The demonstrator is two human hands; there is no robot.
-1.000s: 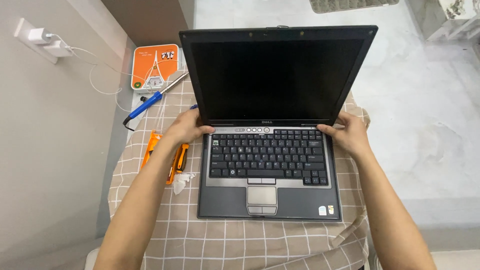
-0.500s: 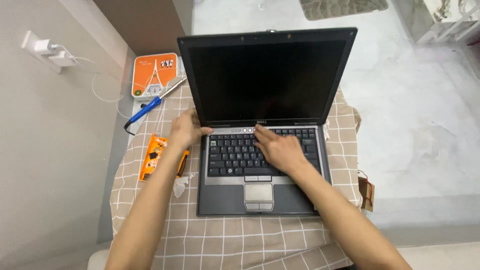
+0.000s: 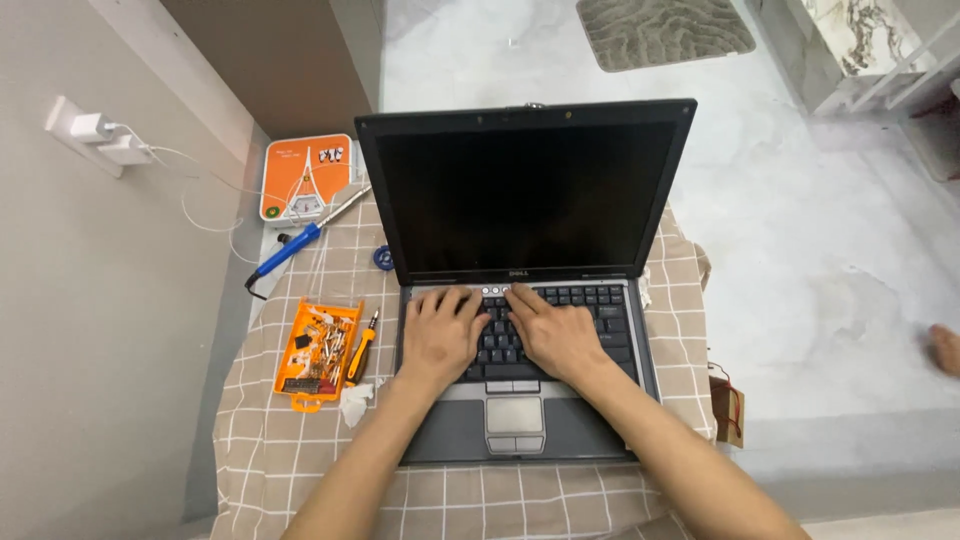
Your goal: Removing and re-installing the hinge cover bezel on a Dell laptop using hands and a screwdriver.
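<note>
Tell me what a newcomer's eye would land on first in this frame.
The open laptop with its dark screen fills the middle of the checked tablecloth. The left hand and right hand lie side by side on its keyboard. To the left sits an orange tray of small parts, with a blue-handled soldering iron behind.

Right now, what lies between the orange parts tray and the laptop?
In the head view, an orange-handled screwdriver lies between the orange parts tray and the laptop, on the checked cloth.
</note>
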